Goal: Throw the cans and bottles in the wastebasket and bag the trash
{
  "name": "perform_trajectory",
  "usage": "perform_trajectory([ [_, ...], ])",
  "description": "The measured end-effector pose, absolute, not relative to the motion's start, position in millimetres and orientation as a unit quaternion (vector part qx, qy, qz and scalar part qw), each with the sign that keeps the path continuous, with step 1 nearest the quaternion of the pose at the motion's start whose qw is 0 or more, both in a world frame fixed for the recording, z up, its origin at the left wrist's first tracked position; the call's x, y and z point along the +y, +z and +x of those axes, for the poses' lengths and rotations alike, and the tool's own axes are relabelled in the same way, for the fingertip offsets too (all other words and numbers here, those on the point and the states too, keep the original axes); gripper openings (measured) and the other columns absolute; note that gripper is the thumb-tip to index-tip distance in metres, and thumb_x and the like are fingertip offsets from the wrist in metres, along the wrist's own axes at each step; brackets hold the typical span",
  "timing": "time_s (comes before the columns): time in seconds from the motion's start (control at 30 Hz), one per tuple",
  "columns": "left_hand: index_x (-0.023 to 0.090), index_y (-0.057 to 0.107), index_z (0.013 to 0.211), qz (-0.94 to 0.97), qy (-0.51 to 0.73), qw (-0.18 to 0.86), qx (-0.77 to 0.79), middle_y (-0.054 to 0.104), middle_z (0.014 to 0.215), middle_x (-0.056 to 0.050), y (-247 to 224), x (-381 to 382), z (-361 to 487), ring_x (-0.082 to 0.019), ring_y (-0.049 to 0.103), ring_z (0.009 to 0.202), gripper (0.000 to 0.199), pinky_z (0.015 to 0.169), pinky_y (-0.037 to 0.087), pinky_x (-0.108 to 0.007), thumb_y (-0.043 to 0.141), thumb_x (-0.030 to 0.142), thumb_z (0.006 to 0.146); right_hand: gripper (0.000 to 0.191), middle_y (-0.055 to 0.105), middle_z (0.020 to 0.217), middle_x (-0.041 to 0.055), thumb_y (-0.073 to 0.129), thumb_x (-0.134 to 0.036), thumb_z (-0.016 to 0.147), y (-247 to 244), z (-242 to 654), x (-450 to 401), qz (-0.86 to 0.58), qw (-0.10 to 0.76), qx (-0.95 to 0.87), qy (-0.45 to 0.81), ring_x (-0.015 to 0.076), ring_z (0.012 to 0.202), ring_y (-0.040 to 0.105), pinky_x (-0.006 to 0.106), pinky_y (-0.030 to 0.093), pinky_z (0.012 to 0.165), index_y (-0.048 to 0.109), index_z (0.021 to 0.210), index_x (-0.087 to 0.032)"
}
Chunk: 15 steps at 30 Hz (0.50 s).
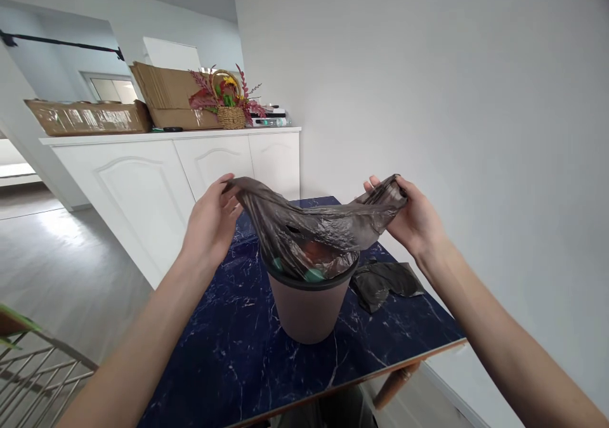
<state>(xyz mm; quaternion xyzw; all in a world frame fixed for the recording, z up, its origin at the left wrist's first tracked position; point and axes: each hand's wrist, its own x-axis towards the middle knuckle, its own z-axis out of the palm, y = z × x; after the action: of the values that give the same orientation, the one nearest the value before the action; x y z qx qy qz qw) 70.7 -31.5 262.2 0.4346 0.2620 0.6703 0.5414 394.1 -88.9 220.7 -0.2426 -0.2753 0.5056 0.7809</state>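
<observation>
A dark, thin garbage bag (pixel 328 225) is stretched between my hands above a trash can (pixel 309 311). Its lower part hangs inside the can's black rim, and green and reddish contents show dimly through the plastic. My left hand (pixel 214 215) pinches the bag's upper left edge between thumb and fingers. On the other side, my right hand (pixel 412 215) grips the gathered right edge, with some fingers behind the plastic. The can stands upright on a dark blue marble-patterned table (pixel 228 352). Right of it lies another folded black bag (pixel 387 282).
A white cabinet (pixel 143 174) stands beyond the table, carrying cardboard boxes (pixel 181 95) and a wicker basket of flowers (pixel 231 116). A pale wall (pixel 428 85) borders the right side. At lower left is a metal wire rack (pixel 40 377).
</observation>
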Motion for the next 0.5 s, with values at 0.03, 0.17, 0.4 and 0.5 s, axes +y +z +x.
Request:
perform_trajectory([
  [0.03,0.022,0.074,0.096,0.431,0.664,0.556,0.253,0.077,0.104,-0.004,264,-31,77,-0.019,0.068,0.098,0.002,0.078,0.051,-0.027,0.072,0.024,0.095,0.016,0.081,0.106,0.0059,0.059,-0.032,0.103,224,392,-84,-0.24,0.782,-0.254,0.516,0.0216,0.097,0.079,0.043,0.069,0.093,0.065,0.09,-0.026],
  [0.17,0.021,0.072,0.098,0.43,0.638,0.594,0.237,0.08,0.121,-0.008,269,-29,104,-0.021,0.072,0.099,0.004,0.068,0.052,-0.026,0.068,0.02,0.098,0.026,0.082,0.099,0.007,0.048,-0.038,0.11,230,384,-64,-0.25,0.776,-0.193,0.546,0.021,0.085,0.079,0.042,0.071,0.085,0.069,0.103,-0.024],
  [0.4,0.023,0.066,0.1,0.406,0.62,0.628,0.239,0.079,0.13,-0.006,274,-10,138,-0.014,0.067,0.071,0.008,0.057,0.051,-0.025,0.064,0.015,0.097,0.023,0.081,0.087,0.0025,0.047,-0.034,0.113,224,385,-24,-0.225,0.81,-0.139,0.523,0.0142,0.076,0.078,0.028,0.069,0.078,0.066,0.109,-0.021],
  [0.5,0.025,0.066,0.109,0.376,0.632,0.632,0.245,0.081,0.126,-0.004,273,1,150,-0.013,0.067,0.067,0.016,0.058,0.052,-0.024,0.066,0.016,0.097,0.019,0.081,0.084,0.0008,0.049,-0.034,0.112,220,383,-11,-0.223,0.816,-0.142,0.514,0.014,0.074,0.078,0.03,0.07,0.077,0.063,0.109,-0.023],
])
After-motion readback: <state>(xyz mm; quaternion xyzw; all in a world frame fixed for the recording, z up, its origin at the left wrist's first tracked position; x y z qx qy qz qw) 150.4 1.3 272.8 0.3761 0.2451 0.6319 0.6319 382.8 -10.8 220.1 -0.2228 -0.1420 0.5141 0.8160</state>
